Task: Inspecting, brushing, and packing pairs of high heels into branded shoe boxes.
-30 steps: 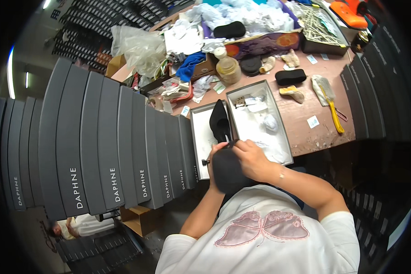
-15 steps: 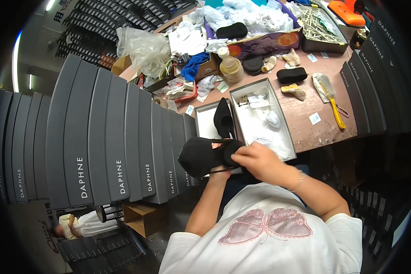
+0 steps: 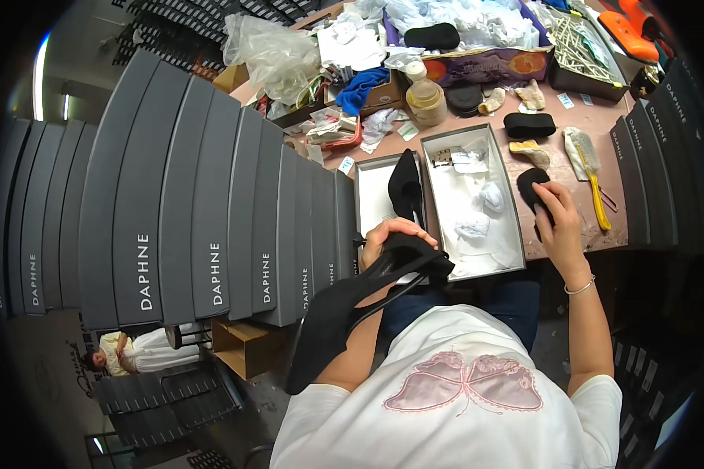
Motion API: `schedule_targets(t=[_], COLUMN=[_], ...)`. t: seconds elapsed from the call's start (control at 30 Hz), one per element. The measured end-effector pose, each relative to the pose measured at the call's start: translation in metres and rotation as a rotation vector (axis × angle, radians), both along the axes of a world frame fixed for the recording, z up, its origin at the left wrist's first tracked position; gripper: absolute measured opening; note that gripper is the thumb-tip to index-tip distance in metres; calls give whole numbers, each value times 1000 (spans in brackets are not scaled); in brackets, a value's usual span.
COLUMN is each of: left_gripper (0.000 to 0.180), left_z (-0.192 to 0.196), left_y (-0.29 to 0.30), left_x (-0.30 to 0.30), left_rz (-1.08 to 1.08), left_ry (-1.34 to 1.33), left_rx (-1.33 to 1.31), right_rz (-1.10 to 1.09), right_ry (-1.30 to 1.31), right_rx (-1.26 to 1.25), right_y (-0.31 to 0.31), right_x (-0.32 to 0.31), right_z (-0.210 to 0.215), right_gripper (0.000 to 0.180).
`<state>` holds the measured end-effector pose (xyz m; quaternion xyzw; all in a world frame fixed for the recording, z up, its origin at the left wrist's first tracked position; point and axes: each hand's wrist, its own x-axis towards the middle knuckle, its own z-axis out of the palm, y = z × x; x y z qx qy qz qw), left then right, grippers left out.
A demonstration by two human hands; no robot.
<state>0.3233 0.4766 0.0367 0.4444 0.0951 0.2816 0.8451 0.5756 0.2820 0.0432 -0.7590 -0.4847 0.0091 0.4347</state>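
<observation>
My left hand (image 3: pixel 391 233) is wrapped round the heel end of a black pointed slingback shoe (image 3: pixel 332 309), held in front of my chest with its toe toward the lower left. Another black shoe (image 3: pixel 404 186) stands in the narrow grey shoe box (image 3: pixel 371 195) just beyond that hand. Off to the right, my right hand (image 3: pixel 560 223) has its fingers closed on a black oval pad (image 3: pixel 530 181) at the table's near edge. Between the hands lies a white-lined box lid (image 3: pixel 461 215) with crumpled white paper and a small clear packet in it.
Tall stacked grey shoe boxes (image 3: pixel 203 211) rise on the left, more (image 3: pixel 655 148) on the right. A yellow-handled brush (image 3: pixel 594 184), another black pad (image 3: pixel 529 125) and a clear bottle (image 3: pixel 425 98) lie or stand on the table. A person (image 3: pixel 133 352) sits at lower left.
My right hand has moved from the held shoe to the table's right side with the black pad. The shoe in my left hand has turned, its toe now pointing down and left.
</observation>
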Motion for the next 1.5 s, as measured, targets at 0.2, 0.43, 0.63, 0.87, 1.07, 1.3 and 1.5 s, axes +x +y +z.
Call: schedule_targets(t=[0.2,0.43,0.63,0.87,1.07,1.3,1.5], left_gripper=[47,33,34,30,54,95,77], left_z=[3,-7,-15,-62,-3,89,81], left_y=[-23,-52,-57,-53,-95,-82,-83], left_x=[17,34,32,21,-33,-13,21], left_rz=[-30,199,159,-222,369,27,45], left_ry=[-50,228,256,-13,489,749,711], left_rx=[-453,-1134,-1090,-1099,-35,1478,1213], right_rz=[-228,-278,272,530,394,412,581], right_ry=[-134,-166,137,-226,361,522,319], right_rx=[-41,-194,0,-83,52,-2,116], right_y=[4,13,25,43,23,3,-5], right_x=[62,76,-21,-91,-98,-110,-69], right_z=[-53,-63,38,31,50,61,92], right_gripper=[33,55,35,18,14,17,31])
